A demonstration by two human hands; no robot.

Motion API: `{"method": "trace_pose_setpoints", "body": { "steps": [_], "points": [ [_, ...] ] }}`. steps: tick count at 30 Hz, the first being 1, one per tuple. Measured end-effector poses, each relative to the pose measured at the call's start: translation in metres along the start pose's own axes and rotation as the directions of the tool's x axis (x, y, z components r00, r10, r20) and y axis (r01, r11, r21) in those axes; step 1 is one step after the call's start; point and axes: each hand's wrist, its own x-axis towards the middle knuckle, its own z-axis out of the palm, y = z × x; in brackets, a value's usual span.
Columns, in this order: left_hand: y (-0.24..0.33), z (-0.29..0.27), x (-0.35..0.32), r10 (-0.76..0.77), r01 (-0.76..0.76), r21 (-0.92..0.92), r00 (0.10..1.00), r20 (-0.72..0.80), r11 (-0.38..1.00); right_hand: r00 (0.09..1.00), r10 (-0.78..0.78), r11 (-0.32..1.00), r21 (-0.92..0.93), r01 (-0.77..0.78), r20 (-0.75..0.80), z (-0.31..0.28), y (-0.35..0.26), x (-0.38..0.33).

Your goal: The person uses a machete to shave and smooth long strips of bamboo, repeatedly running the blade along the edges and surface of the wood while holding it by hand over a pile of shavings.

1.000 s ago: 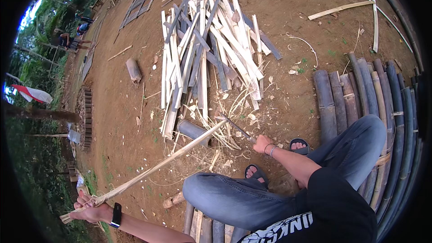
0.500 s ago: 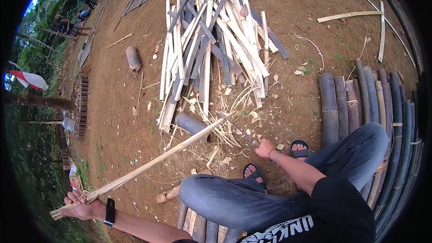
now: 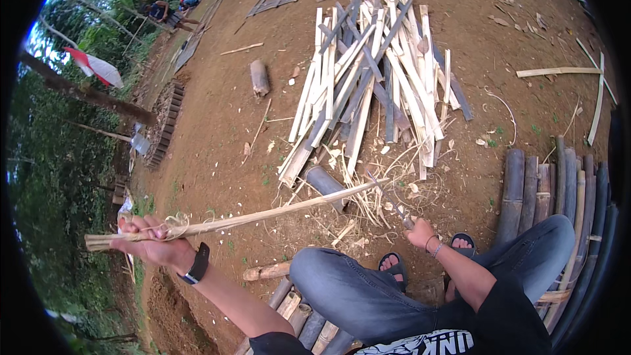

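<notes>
My left hand [image 3: 152, 242] is closed around one end of a long pale bamboo strip [image 3: 282, 208], off to the left above the ground. A curled shaving clings to the strip beside my fingers. The strip slants slightly upward across the view, its far end above the shavings [image 3: 376, 213] in front of my feet. My right hand [image 3: 420, 233] grips the handle of a knife [image 3: 398, 210], near my right knee. The narrow blade points toward the strip's far end; whether it touches the strip is not clear. A dark bamboo piece [image 3: 325, 184] lies partly behind the strip.
Ahead on the soil lies a big heap of split bamboo strips [image 3: 394, 102]. Bamboo poles [image 3: 513, 187] form a seat beneath me and along the right. A short bamboo log [image 3: 259, 79] lies left of the heap. Other people [image 3: 167, 16] are far off.
My view has swung left, shifting the surroundings rightward. My left hand has risen with its end of the strip, which now lies closer to level. Both hands keep their holds.
</notes>
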Motion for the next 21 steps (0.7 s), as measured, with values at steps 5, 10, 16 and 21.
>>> {"method": "trace_pose_setpoints", "body": {
  "steps": [5, 10, 16, 21],
  "points": [
    [0.018, 0.054, -0.006, 0.057, -0.058, 0.007, 0.998, 0.033, 0.998, 0.922, -0.370, 0.920, 0.090, 0.381, -0.112, -0.074, -0.101, -0.056],
    [0.033, 0.136, -0.006, -0.022, 0.061, -0.173, 0.975, 0.222, 0.983, 0.825, -0.491, 0.850, 0.054, 0.524, -0.282, -0.179, -0.172, -0.131],
    [0.050, 0.223, -0.005, -0.048, 0.356, -0.411, 0.801, 0.597, 0.839, 0.693, -0.607, 0.732, 0.067, 0.678, -0.389, -0.253, -0.186, -0.144],
    [0.024, 0.277, -0.041, -0.135, 0.545, -0.352, 0.663, 0.736, 0.761, 0.660, -0.628, 0.654, 0.181, 0.735, -0.413, -0.257, -0.200, -0.130]
  ]
}}
